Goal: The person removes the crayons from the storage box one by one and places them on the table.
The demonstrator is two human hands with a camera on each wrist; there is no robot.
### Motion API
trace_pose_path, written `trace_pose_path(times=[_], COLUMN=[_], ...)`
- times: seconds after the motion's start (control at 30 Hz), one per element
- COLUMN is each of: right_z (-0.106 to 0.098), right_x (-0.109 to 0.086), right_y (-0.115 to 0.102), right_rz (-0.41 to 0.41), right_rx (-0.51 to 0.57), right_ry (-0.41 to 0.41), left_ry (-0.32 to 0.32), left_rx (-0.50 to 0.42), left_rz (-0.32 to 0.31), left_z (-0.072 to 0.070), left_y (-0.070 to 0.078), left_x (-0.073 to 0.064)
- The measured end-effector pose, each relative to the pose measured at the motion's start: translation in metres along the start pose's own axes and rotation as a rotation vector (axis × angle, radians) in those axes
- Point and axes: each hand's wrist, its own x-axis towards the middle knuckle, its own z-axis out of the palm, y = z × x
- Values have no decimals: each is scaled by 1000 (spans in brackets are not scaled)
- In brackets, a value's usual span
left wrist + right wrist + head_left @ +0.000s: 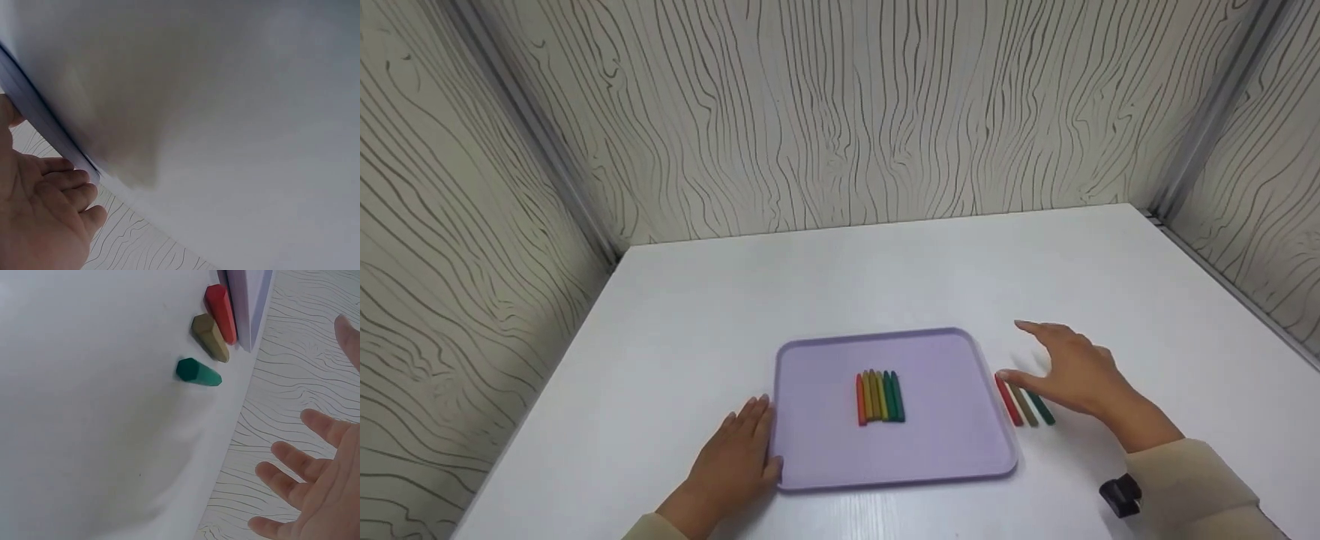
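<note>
A lilac tray [960, 450] lies on the white table, and a row of several crayons [879, 397] in red, orange, brown, yellow-green and green lies side by side in its middle. My left hand [735, 454] touches the tray's left rim, its fingers fairly straight; the left wrist view shows the hand against that rim. Beyond the right rim lie a red crayon [1009, 401], an olive-brown crayon [1024, 407] and a green crayon [199, 372]. Above these three hovers my right hand [1076, 371], fingers spread and thumb apart, with nothing held.
The white table [697, 300] reaches back to a wood-grain patterned wall [840, 112], with similar panels on the left and right. A small black clip-like thing [1121, 495] is beside the right sleeve [1192, 480].
</note>
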Motion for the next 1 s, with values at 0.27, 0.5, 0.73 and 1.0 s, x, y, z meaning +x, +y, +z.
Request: trace_pose_path(times=[0.27,0.5,0.73,1.0], right_z=[10,22,35,48], right_x=[10,17,25,30], right_y=[-21,-37,-55,-70], right_rz=[-38,-47,-50,-81], right_rx=[23,60,79,93], right_ry=[-1,-13,-43,-48], left_ry=[9,-9,-2,-6], left_rx=[21,8,19,24], left_rz=[10,18,6,3], left_z=[0,-2,-1,0], left_y=[0,0,0,0], left_x=[0,-1,0,0])
